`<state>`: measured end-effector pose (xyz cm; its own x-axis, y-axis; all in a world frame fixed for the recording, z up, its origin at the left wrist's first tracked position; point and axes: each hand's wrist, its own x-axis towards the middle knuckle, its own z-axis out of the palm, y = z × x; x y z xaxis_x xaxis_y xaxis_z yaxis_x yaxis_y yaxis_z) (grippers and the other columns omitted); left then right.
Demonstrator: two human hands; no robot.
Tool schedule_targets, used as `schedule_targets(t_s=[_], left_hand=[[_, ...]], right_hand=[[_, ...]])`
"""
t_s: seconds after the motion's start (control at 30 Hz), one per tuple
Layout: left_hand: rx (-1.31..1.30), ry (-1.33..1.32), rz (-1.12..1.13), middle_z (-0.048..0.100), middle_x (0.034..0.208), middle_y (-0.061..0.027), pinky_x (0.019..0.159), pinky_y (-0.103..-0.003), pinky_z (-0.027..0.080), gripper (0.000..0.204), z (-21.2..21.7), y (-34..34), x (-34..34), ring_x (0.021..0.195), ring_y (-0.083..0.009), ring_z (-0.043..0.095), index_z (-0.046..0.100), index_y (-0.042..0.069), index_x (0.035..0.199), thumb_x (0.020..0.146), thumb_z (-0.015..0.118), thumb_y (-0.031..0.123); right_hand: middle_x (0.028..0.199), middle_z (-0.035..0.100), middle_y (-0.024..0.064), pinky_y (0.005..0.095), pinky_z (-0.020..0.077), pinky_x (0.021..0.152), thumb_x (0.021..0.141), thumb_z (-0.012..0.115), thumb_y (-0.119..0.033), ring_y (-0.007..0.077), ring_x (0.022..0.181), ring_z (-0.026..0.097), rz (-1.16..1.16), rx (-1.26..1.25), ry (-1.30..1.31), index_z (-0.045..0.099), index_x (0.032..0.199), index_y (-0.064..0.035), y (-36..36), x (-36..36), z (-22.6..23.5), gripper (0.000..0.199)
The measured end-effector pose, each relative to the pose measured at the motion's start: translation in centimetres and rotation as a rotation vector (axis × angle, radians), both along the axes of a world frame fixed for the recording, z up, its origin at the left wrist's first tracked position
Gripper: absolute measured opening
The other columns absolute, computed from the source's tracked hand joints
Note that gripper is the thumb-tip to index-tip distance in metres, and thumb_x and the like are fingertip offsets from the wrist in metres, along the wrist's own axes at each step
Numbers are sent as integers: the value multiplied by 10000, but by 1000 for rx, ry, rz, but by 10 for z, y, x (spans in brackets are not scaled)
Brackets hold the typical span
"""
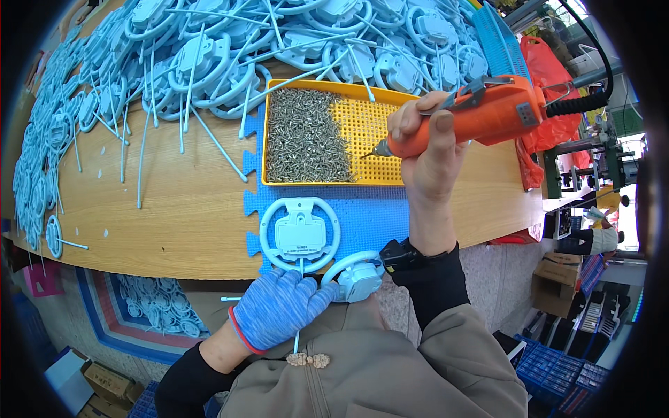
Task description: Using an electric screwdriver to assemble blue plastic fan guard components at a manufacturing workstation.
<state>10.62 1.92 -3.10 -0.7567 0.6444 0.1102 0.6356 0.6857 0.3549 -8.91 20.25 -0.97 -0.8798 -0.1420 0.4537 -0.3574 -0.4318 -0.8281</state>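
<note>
My left hand, in a blue knitted glove, is closed at the table's near edge around the thin stem of a light-blue wheel-shaped plastic part lying on the blue foam mat. A second such part is tilted beside it, its rim against the same hand's fingers. My bare right hand grips an orange electric screwdriver, its tip pointing left over a yellow perforated tray. Small silver screws fill the tray's left part.
A large heap of the same light-blue parts covers the table's far side and left edge. Behind the screwdriver are a blue basket and a red plastic bag. Below the table, a bin holds more parts. Cardboard boxes stand right.
</note>
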Motion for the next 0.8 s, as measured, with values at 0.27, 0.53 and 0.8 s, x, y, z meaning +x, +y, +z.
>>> schedule_targets(t_s=[0.27,0.53,0.8], left_hand=[[68,-28,34,534,715,-23,611,-344,444,304,-1,-1,6,657,-188,557,621,141,1085,785,575,122],[41,48,-5,503,714,-18,553,-320,446,253,-2,-5,4,668,-180,561,585,130,1063,816,540,161],[90,78,-15,523,716,-46,528,-328,443,240,-3,-10,7,691,-202,579,613,110,1037,815,542,165]], right_hand=[[718,524,47,311,414,613,851,671,-399,157,645,499,-39,58,12,551,960,-72,-4,4,3,365],[697,480,12,292,381,584,828,593,-593,140,605,474,75,69,70,518,996,-77,-23,43,50,548],[699,537,52,266,433,539,761,783,-315,145,623,542,340,-51,-92,517,983,-10,-59,77,35,462]])
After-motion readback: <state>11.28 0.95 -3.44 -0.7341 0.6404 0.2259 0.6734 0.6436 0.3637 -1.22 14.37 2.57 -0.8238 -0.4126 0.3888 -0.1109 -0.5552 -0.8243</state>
